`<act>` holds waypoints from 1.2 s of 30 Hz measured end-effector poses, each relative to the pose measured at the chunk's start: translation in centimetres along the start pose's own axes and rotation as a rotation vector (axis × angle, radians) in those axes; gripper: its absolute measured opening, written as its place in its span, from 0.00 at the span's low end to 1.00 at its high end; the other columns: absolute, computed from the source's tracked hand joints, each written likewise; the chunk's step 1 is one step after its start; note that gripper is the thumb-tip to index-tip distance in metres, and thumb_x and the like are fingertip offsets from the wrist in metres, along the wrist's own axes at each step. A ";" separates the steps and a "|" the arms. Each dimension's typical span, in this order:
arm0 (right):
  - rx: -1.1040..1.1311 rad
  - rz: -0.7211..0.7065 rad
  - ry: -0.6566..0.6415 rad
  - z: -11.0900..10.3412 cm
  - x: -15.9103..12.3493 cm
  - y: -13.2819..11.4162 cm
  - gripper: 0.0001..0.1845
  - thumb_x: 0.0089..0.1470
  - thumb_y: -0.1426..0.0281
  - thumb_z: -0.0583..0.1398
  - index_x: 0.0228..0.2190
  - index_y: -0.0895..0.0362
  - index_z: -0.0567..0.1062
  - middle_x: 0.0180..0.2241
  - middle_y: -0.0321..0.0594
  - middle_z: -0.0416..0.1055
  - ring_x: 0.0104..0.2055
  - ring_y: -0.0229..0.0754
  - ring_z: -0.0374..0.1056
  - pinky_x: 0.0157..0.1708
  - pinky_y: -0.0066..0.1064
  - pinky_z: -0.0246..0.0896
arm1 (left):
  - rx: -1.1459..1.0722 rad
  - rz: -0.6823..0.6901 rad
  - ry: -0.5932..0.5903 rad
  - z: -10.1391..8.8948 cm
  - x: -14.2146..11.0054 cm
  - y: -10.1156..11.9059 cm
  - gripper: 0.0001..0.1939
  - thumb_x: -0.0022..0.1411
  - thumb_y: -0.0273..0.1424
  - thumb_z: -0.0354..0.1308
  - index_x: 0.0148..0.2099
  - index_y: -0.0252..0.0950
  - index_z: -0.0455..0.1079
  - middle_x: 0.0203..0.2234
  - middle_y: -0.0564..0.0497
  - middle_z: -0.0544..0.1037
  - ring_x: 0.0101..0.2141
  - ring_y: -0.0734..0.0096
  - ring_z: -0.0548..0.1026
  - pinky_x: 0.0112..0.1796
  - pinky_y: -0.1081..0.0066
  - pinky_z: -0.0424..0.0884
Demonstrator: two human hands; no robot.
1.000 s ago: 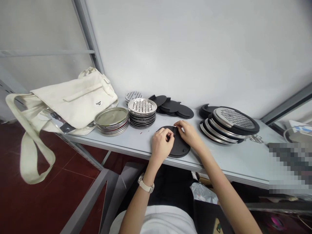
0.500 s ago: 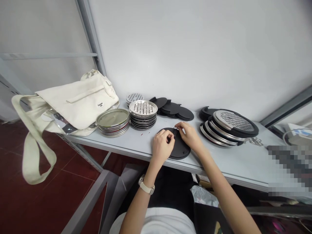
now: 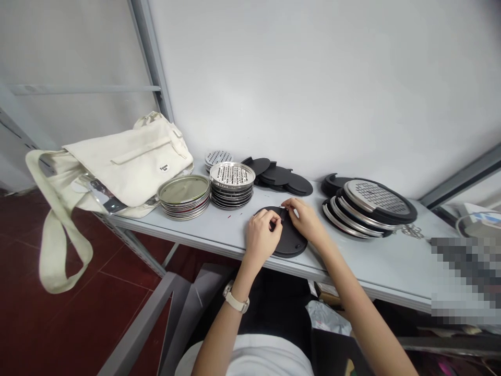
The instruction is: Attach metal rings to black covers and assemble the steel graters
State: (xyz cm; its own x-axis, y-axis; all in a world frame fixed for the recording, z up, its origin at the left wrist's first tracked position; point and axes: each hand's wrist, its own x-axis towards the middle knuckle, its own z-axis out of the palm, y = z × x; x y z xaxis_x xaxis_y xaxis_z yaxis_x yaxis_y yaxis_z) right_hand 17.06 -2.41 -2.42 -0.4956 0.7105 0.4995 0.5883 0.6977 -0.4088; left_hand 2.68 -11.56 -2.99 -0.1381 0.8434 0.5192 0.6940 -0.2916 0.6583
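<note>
A round black plate [image 3: 287, 246] lies flat near the table's front edge, with a small dark knob on its near right part. My left hand [image 3: 261, 234] is over the plate's left side, its thumb and fingertips pinched together; whatever they hold is hidden. At the far rim my right hand [image 3: 303, 218] pinches thumb against finger, and something tiny and dark there is too small to name. Behind the hands, several black round plates [image 3: 298, 184] overlap one another. A stack of round metal grater discs [image 3: 231, 176] stands at their left.
Left of the graters is a stack of round greenish metal lids [image 3: 183, 190], beside a cream bag [image 3: 133, 159] whose strap hangs off the table [image 3: 219, 232]. On the right sits a pile of slotted metal discs and black rings [image 3: 376, 197], with metal rings [image 3: 410, 231] by it.
The view has shifted slightly, so everything sits a little further right. Both hands stay at the black plate with nearly the same finger pose.
</note>
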 end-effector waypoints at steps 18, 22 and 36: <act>-0.010 0.011 -0.029 -0.1 0.0 0.0 0.12 0.58 0.74 0.47 0.37 0.57 0.69 0.36 0.47 0.72 0.40 0.47 0.67 0.42 0.38 0.62 | -0.024 0.009 0.004 0.0 0.0 -0.1 0.05 0.61 0.25 0.54 0.34 0.39 0.68 0.29 0.55 0.72 0.28 0.74 0.68 0.34 0.73 0.62; -0.009 0.017 -0.036 0.0 0.0 0.1 0.12 0.59 0.74 0.47 0.37 0.56 0.69 0.37 0.47 0.72 0.40 0.48 0.67 0.42 0.39 0.62 | -0.024 0.005 0.003 0.0 0.0 -0.1 0.05 0.62 0.25 0.54 0.34 0.39 0.68 0.29 0.55 0.72 0.28 0.74 0.67 0.33 0.73 0.62; -0.023 -0.003 -0.053 0.2 -0.1 0.5 0.12 0.57 0.75 0.47 0.38 0.57 0.68 0.36 0.48 0.72 0.40 0.48 0.66 0.42 0.40 0.62 | -0.027 0.006 0.007 0.0 0.0 0.0 0.05 0.62 0.25 0.54 0.34 0.38 0.68 0.28 0.55 0.72 0.28 0.74 0.67 0.33 0.73 0.62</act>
State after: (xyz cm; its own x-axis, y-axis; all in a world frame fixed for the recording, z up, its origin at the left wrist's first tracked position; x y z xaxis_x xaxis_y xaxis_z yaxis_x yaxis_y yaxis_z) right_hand 17.28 -2.09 -2.83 -0.5300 0.7128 0.4593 0.6010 0.6979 -0.3896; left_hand 2.69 -11.55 -3.06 -0.1388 0.8383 0.5272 0.6758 -0.3090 0.6692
